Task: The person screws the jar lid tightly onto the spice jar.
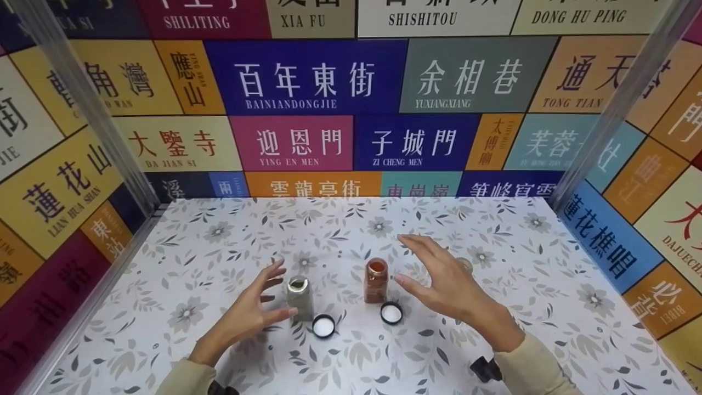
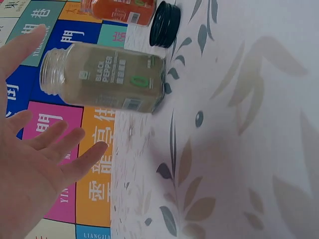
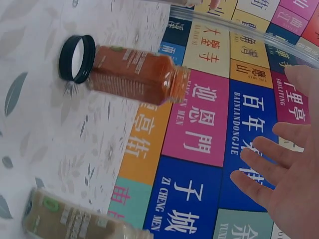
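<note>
An open glass jar of grey-green powder, labelled BLACK PEPPER in the left wrist view, stands uncapped near my left hand. The fingers of that hand are spread beside it and hold nothing; in the head view the thumb overlaps the jar's edge. To the right stands an uncapped jar of orange-red powder. My right hand hovers to its right, fingers extended and apart from it. A dark screw lid with a white inside lies by the pepper jar, and a second such lid by the orange-red one.
Another jar with brownish contents stands right of the orange-red jar, mostly hidden behind my right hand in the head view. The floral-covered table is bounded by sign-patterned walls and clear corner strips.
</note>
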### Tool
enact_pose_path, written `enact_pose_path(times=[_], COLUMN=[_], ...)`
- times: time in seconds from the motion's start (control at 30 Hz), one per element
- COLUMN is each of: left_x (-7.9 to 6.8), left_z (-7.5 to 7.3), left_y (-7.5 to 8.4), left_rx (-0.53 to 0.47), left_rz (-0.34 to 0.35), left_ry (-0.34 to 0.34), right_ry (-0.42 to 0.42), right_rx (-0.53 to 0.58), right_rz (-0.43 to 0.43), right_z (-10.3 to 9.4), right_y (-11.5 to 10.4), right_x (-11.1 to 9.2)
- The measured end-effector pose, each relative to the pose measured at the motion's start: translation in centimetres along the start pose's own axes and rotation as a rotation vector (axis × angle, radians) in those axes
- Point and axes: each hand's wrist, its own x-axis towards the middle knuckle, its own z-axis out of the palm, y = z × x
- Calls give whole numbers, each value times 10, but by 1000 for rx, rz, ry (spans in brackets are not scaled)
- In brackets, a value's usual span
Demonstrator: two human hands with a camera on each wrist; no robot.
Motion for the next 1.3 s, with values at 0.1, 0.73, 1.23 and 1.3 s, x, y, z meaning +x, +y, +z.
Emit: enact_pose_path(times=[0.1, 0.73, 1.23, 1.3], left_x=[1, 6, 9, 10], left_z=[5, 30, 37, 38], left_y=[-1, -11, -16, -16], left_rx=[-8, -109, -202, -210], left_rz=[-1, -50, -28, -35], left_ry=[15, 39, 90, 88], right_ry=[22, 48, -14, -45], right_rx=[64, 331, 469, 500], right_rz=[-21, -35, -48, -25], right_z=[6, 42, 68, 72], right_y=[-3, -30, -40, -41], right_x=[1, 4, 3, 3])
